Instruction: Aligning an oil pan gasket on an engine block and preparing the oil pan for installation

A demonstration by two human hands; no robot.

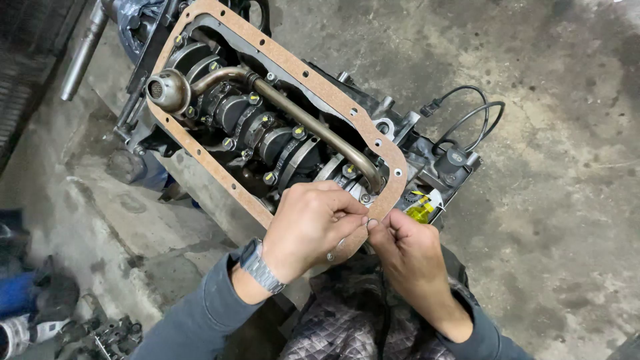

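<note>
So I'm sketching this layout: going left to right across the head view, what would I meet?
Grey metal bar → round oil strainer → wristwatch → left hand → right hand → black cable loop.

a small yellow-and-white label (421, 205) — on the engine block's (427, 157) near end.

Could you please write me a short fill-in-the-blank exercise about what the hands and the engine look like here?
1. Both hands pinch the near end of the brown ____ lying along the rim of the engine block.
2. The left hand has a metal ____ on its wrist.
3. A bent metal ____ runs from the round strainer across the crankshaft.
4. The right hand is beside a ____ sticker.

Missing words: gasket; watch; pipe; yellow
</note>
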